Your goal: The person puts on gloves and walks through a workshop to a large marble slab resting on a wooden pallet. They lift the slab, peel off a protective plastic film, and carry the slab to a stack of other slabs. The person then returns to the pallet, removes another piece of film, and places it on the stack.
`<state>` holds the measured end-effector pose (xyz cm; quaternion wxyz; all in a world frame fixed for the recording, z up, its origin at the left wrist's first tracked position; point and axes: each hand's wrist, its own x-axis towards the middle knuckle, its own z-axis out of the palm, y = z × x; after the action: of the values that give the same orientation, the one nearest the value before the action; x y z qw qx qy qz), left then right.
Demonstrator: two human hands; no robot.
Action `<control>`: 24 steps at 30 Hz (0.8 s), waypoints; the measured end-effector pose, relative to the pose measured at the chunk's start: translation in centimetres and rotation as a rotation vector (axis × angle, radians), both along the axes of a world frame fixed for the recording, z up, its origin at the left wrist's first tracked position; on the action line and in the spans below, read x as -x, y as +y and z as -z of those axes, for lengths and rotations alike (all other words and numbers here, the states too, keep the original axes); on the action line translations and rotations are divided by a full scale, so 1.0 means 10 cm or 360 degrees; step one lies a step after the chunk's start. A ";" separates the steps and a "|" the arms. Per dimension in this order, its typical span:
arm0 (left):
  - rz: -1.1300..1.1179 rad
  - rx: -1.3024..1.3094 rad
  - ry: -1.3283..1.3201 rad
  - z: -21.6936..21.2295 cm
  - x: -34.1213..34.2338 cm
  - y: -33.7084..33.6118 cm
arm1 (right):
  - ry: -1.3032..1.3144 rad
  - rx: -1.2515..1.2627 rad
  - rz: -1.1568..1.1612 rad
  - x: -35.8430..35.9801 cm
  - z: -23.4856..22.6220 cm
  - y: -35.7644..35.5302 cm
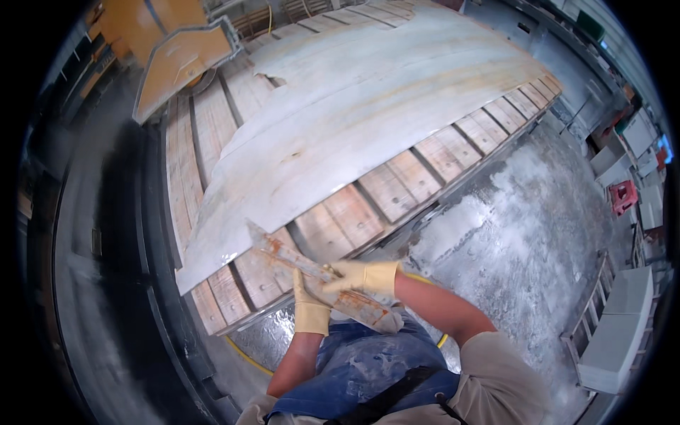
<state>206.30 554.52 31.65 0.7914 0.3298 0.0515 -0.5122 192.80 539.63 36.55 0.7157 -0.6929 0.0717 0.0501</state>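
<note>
1. Head view, your hands: both wear yellow rubber gloves. Your right hand (365, 276) is clenched around the rusty metal square (312, 268) near its middle, and your left hand (310, 306) grips the same tool from beneath, just behind the right.

2. Head view, the tool: the square runs on a slant from your blue apron (368, 368) up and to the left. Its far tip lies at the near edge of the pale stone slab (354, 106); the near end rests against your apron.

3. Head view, the slab: it lies flat on a bed of wooden slats (397, 188), which show bare along its right and near sides. Rust-coloured streaks cross its surface.

4. Head view, around you: an orange machine housing (180, 60) stands at the far left end of the bed. A yellow hose (244, 354) curves over the wet floor (510, 234) just below the bed frame, close by your left forearm. To your right, well apart, stand pale stone blocks (620, 329) and a red crate (623, 196).
</note>
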 end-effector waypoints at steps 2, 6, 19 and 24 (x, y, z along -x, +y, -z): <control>0.0148 -0.0092 0.0137 0.04 0.37 -0.34 | 0.0030 0.0119 0.0516 0.46 0.21 0.06; 0.0297 -0.0151 -0.0083 0.14 1.16 -1.07 | 0.0322 -0.0281 0.0692 1.25 0.41 -0.41; 0.1252 -0.0438 -0.1042 -0.54 3.29 -3.06 | -0.0105 -0.0808 0.1416 3.45 0.96 -1.98; 0.1319 -0.0226 -0.0807 -0.47 4.13 -4.31 | -0.0150 -0.0674 0.1840 4.22 1.23 -2.91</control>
<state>164.96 511.41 36.33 0.4842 0.4901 -0.2435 -0.6827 150.63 510.56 24.28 0.7515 -0.3863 0.3924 -0.3635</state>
